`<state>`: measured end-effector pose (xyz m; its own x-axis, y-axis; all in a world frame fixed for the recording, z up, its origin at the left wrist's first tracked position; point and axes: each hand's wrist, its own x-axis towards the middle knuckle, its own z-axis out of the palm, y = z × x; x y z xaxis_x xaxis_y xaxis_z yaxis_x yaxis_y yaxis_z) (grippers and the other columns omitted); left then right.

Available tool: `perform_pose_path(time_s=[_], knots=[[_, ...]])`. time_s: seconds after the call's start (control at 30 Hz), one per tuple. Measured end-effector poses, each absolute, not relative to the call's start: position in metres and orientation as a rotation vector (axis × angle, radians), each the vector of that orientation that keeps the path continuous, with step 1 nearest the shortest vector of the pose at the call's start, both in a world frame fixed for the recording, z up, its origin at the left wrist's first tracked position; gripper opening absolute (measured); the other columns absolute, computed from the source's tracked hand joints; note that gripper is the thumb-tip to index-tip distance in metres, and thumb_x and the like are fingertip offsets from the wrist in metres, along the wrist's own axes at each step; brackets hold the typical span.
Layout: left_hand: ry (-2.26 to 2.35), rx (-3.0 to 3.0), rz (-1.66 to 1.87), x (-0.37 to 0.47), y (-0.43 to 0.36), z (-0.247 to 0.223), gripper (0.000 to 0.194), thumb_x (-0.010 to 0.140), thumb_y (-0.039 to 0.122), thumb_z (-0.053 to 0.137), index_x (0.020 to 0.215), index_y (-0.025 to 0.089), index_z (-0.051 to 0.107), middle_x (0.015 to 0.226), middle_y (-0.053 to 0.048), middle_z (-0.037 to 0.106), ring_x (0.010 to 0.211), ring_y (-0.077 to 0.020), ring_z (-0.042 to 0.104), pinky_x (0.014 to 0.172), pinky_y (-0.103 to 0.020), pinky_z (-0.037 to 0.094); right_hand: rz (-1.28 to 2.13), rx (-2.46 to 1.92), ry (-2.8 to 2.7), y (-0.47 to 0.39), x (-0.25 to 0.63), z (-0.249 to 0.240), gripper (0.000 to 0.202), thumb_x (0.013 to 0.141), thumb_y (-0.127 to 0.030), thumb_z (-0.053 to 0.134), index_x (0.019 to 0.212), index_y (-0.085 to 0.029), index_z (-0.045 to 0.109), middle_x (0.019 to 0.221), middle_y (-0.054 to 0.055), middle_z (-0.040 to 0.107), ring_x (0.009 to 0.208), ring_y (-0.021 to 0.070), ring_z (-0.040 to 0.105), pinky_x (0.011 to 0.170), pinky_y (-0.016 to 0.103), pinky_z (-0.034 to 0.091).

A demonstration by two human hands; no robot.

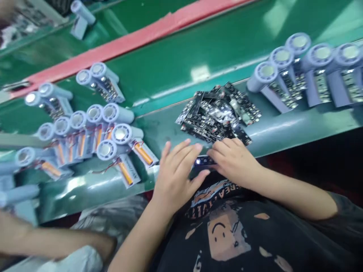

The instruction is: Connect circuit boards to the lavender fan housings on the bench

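My right hand [234, 161] is closed, its fingers curled over one end of a small dark circuit board [203, 161] at the table's near edge. One bright spot shows on that board; its far end and underside are hidden. Beside it on the left, my left hand [177, 172] has its fingers stretched out and its thumb apart, near the board's other end. Whether it touches the board I cannot tell. Just beyond both hands lies a heap of black circuit boards [215, 115] on the green table.
Lavender round-headed housings with circuit boards [265, 73] stand at the right. More housings, several with orange strips and thin wires [121, 134], crowd the left. A red strip [141, 39] runs along the bench behind. Another person's arm [56, 238] is at lower left.
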<state>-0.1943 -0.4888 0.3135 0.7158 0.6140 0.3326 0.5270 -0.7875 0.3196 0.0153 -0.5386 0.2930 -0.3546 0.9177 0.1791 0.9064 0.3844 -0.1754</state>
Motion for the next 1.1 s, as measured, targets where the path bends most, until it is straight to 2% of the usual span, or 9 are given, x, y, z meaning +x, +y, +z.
perform_pose_path(time_s=[0.07,0.17,0.3,0.43,0.6,0.73,0.87,1.0,1.1], knots=[[0.899,2.664,0.988,-0.206,-0.492,0.314,0.071,0.089,0.021,0.067,0.15,0.038,0.034,0.12,-0.006,0.07,0.124,-0.0277,0.063,0.117,-0.064,0.04,0.019,-1.645,-2.269,-0.544,0.03,0.294,0.016,0.094,-0.032,0.068,0.104,-0.02,0.069,0.096,0.006,0.067,0.088,0.0232,0.055,0.075,0.036,0.033],[0.926,2.556,1.22,-0.215,-0.491,0.314,0.074,0.087,0.014,0.062,0.15,0.042,0.033,0.113,-0.004,0.067,0.117,-0.0263,0.065,0.111,-0.063,0.046,-0.161,-1.848,-1.892,-0.555,0.071,0.292,0.024,0.101,-0.04,0.057,0.111,-0.02,0.066,0.102,0.009,0.068,0.096,0.0255,0.058,0.081,0.037,0.038],[0.774,2.642,1.065,-0.187,-0.479,0.312,0.05,0.086,0.012,0.064,0.131,0.031,0.054,0.11,-0.005,0.071,0.115,-0.0255,0.067,0.11,-0.054,0.048,-0.464,-2.152,-1.518,-0.552,0.131,0.273,0.034,0.101,-0.048,0.051,0.114,-0.02,0.064,0.102,0.014,0.066,0.099,0.0335,0.059,0.074,0.04,0.038],[0.477,2.795,0.877,-0.138,-0.467,0.307,0.018,0.092,0.019,0.063,0.11,0.025,0.063,0.114,-0.005,0.076,0.116,-0.023,0.069,0.105,-0.045,0.051,-0.555,-2.189,-1.487,-0.538,0.149,0.256,0.036,0.099,-0.051,0.051,0.11,-0.02,0.065,0.1,0.014,0.066,0.093,0.0326,0.058,0.071,0.039,0.035],[0.4,2.813,0.821,-0.112,-0.464,0.3,0.012,0.095,0.021,0.06,0.103,0.02,0.069,0.113,-0.006,0.078,0.115,-0.0237,0.069,0.101,-0.044,0.053,-0.501,-2.328,-1.473,-0.525,0.136,0.256,0.037,0.099,-0.049,0.05,0.106,-0.017,0.067,0.102,0.015,0.064,0.094,0.0334,0.055,0.075,0.042,0.036],[0.457,2.846,0.706,-0.103,-0.46,0.298,0.019,0.097,0.025,0.056,0.107,0.019,0.071,0.119,-0.008,0.076,0.119,-0.0261,0.067,0.103,-0.046,0.052,-0.338,-2.427,-1.396,-0.517,0.128,0.266,0.037,0.097,-0.046,0.051,0.116,-0.017,0.064,0.108,0.017,0.06,0.102,0.0362,0.052,0.082,0.048,0.038],[0.446,2.979,0.315,-0.067,-0.447,0.302,0.033,0.1,0.037,0.056,0.122,0.017,0.069,0.135,-0.01,0.069,0.133,-0.0284,0.058,0.115,-0.047,0.043,-0.198,-2.457,-1.383,-0.509,0.128,0.276,0.033,0.092,-0.042,0.058,0.114,-0.017,0.063,0.128,0.021,0.053,0.116,0.0402,0.048,0.093,0.055,0.039],[0.526,3.035,0.011,-0.026,-0.431,0.305,0.059,0.099,0.05,0.055,0.145,0.013,0.054,0.155,-0.013,0.053,0.143,-0.0327,0.047,0.121,-0.053,0.034,-0.181,-2.357,-1.48,-0.502,0.137,0.276,0.031,0.089,-0.036,0.06,0.114,-0.017,0.062,0.15,0.021,0.043,0.133,0.0414,0.042,0.103,0.056,0.037],[0.565,3.035,-0.113,-0.014,-0.426,0.303,0.071,0.097,0.054,0.055,0.154,0.013,0.043,0.162,-0.013,0.044,0.144,-0.0333,0.044,0.12,-0.053,0.033,-0.183,-2.323,-1.521,-0.501,0.142,0.27,0.03,0.091,-0.035,0.057,0.115,-0.017,0.062,0.153,0.02,0.044,0.136,0.0408,0.041,0.105,0.057,0.036]])
